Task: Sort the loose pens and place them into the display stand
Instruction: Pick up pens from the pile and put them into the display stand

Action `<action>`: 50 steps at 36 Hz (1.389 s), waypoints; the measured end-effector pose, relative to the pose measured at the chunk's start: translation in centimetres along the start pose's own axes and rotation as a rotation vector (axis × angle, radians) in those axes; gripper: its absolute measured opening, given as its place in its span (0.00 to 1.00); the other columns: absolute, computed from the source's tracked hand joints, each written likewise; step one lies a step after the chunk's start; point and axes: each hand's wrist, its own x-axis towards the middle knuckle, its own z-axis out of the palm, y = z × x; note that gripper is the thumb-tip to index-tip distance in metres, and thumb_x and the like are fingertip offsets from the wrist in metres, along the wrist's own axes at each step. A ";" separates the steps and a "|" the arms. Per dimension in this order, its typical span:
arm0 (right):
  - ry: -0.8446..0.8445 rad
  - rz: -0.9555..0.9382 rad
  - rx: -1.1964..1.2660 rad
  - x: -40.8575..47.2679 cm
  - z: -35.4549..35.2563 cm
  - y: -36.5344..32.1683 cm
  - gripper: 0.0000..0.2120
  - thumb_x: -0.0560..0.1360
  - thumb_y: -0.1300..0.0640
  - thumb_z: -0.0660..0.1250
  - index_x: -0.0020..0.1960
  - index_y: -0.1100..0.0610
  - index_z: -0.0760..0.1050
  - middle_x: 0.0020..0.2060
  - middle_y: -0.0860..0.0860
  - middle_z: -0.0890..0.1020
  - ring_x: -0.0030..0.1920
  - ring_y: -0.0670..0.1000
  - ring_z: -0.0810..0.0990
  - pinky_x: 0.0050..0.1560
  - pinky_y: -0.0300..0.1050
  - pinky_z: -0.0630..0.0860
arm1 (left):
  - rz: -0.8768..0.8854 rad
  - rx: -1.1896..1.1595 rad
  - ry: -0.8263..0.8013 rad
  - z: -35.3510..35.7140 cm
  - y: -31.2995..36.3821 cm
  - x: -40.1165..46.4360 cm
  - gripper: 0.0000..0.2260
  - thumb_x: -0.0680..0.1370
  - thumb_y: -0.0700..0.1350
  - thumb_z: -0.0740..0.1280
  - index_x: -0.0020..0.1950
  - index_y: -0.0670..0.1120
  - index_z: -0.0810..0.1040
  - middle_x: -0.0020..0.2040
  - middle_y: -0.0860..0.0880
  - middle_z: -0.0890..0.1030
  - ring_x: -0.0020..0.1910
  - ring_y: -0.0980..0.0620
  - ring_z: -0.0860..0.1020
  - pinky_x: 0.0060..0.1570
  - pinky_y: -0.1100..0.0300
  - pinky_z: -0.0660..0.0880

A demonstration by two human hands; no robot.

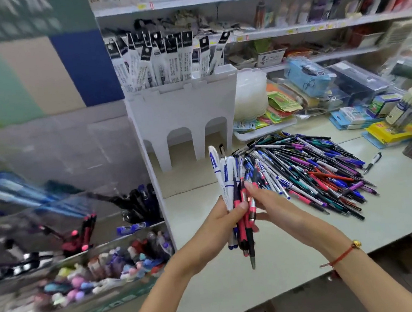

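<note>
Step in hand, as I read it: sorting. A bunch is gathered and being squared up before it goes to the display stand.

L hand [227, 217]: fingers [240, 207] curled round a bundle of pens [233, 191], thumb side across the front. Closed grip, firm. Bundle stands roughly upright: white/blue barrels fan out at the top, pink-red and black ones hang below the fist, tips down.

R hand [272, 207]: fingers [252, 187] only partly curled, tips touching the bundle's right side, at the red barrels. Looks like a pinch or nudge on one pen; can't tell whether it grips or merely presses. Red string bracelet [341, 256] on that wrist.

Outward, all rel. to the bundle: loose pen pile [314, 170] lies just behind and to the right on the tabletop [302, 242], mixed colours, many left. One stray white pen [372, 162] sits beyond the pile, apart from it. White display stand [186, 111] is behind and slightly left, arched openings at its base, top slots filled with packaged refills [160, 59]. Clear bins with pens [114, 262] are to the left, blurred.

Next move calls for (judgement): align tips, pull out mismatched colours w/ R hand, then carry the bundle to a free slot. Which slot is free: not visible.
</note>
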 end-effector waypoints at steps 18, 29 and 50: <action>0.253 -0.129 0.000 -4.3 22.2 -6.8 0.08 0.82 0.57 0.59 0.49 0.55 0.77 0.24 0.48 0.67 0.19 0.42 0.62 0.20 0.33 0.59 | 0.221 -0.137 0.341 -15.0 -0.7 -18.5 0.06 0.82 0.42 0.58 0.52 0.40 0.70 0.37 0.44 0.76 0.30 0.60 0.78 0.33 0.65 0.75; 0.238 -0.266 -0.009 -4.8 29.0 -6.8 0.08 0.78 0.64 0.65 0.55 0.59 0.79 0.39 0.49 0.84 0.34 0.40 0.80 0.36 0.32 0.74 | 0.107 -0.331 0.571 -18.4 -3.2 -21.6 0.08 0.81 0.49 0.62 0.49 0.45 0.74 0.42 0.44 0.81 0.47 0.44 0.82 0.59 0.34 0.72; 0.136 -0.311 -0.218 -2.9 30.0 -5.5 0.11 0.76 0.56 0.69 0.57 0.44 0.80 0.45 0.43 0.86 0.49 0.43 0.83 0.55 0.43 0.79 | 0.146 -0.267 0.688 -18.1 -3.7 -20.8 0.10 0.83 0.44 0.56 0.62 0.43 0.69 0.53 0.44 0.77 0.51 0.52 0.76 0.47 0.63 0.72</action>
